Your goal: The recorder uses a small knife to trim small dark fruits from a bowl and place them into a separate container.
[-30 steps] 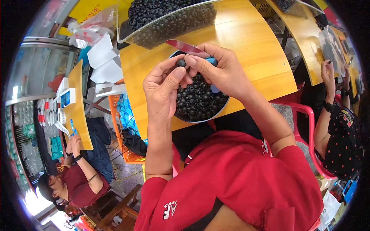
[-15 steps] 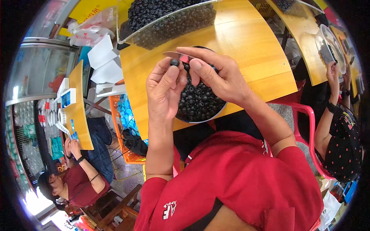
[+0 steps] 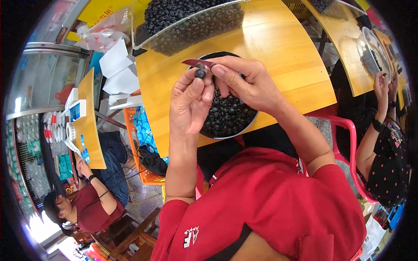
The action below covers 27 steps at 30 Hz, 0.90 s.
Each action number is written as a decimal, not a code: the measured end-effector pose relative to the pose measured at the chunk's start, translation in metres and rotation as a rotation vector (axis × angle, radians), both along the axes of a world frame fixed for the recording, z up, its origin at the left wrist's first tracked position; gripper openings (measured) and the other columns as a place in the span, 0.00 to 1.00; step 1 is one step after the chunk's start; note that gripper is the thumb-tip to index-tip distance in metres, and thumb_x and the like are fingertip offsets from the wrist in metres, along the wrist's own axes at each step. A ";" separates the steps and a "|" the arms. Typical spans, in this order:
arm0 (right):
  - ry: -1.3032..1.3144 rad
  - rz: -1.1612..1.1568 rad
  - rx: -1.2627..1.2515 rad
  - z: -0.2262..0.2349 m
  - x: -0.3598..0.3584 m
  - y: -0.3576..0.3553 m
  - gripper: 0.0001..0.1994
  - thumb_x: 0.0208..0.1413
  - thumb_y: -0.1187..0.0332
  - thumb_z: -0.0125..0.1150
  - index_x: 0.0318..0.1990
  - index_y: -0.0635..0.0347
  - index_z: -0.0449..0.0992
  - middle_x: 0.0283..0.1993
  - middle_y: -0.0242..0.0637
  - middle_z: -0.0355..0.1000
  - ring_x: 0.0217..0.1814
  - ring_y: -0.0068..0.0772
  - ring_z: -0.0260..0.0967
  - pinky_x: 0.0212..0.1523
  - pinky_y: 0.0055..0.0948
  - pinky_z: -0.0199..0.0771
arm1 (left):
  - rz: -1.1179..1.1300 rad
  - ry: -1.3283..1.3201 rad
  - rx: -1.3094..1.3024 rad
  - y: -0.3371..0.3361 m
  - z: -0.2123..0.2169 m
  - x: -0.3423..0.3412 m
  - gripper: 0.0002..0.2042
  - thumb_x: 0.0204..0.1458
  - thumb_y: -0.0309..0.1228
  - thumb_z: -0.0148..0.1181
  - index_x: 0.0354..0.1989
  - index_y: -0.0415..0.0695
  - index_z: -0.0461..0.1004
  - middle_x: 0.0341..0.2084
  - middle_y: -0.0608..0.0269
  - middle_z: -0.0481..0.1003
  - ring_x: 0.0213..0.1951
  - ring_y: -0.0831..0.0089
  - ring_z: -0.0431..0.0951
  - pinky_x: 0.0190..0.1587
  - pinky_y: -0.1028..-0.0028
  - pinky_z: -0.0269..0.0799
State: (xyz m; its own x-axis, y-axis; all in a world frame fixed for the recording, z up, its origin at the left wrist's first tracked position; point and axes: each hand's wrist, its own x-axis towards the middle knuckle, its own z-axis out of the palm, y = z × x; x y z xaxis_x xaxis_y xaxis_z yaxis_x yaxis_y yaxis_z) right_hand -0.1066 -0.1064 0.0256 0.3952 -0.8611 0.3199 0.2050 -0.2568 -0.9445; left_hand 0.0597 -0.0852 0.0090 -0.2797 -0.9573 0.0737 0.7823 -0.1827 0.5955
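Note:
My left hand [image 3: 189, 102] is raised over the near part of the table, pinching a small round, dark, berry-like piece [image 3: 200, 74] between thumb and fingers. Just beyond that piece is a small pointed knife [image 3: 195, 63], its blade looking reddish and its tip directed left. My right hand [image 3: 250, 82] grips the knife; its handle is mostly hidden by the fingers. Below both hands stands a round bowl with a pale rim [image 3: 230, 137], holding many similar dark pieces [image 3: 228, 115]. The hands cover part of the bowl.
A clear box [image 3: 144, 44] heaped with dark pieces stands on the yellow table [image 3: 287, 56]. An orange crate [image 3: 152, 178] is at the left. One person [image 3: 98, 209] sits at the left, another [image 3: 383, 165] at the right near a pink chair [image 3: 344, 124].
The knife blade has swung out more to the left, above the dark piece. My left hand has shifted slightly right and down, still holding the piece.

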 end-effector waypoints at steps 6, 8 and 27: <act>-0.090 0.004 -0.021 0.006 -0.002 0.004 0.15 0.63 0.67 0.46 0.54 0.63 0.70 0.20 0.26 0.64 0.20 0.11 0.57 0.19 0.13 0.55 | -0.009 0.076 0.035 -0.002 0.005 -0.006 0.11 0.54 0.27 0.56 0.45 0.39 0.73 0.34 0.59 0.73 0.28 0.76 0.69 0.26 0.84 0.64; -0.065 -0.011 -0.029 0.006 -0.002 0.005 0.15 0.63 0.68 0.46 0.55 0.63 0.69 0.20 0.25 0.64 0.20 0.11 0.57 0.19 0.13 0.55 | 0.002 0.078 0.055 -0.002 0.004 -0.005 0.11 0.54 0.28 0.56 0.45 0.39 0.73 0.34 0.59 0.74 0.29 0.76 0.69 0.25 0.84 0.63; -0.042 0.072 0.043 -0.002 -0.004 -0.004 0.15 0.63 0.65 0.47 0.51 0.62 0.72 0.19 0.25 0.65 0.18 0.10 0.57 0.17 0.14 0.53 | -0.037 0.102 0.001 0.001 0.000 -0.009 0.10 0.52 0.27 0.58 0.42 0.39 0.73 0.31 0.61 0.72 0.27 0.77 0.68 0.28 0.83 0.65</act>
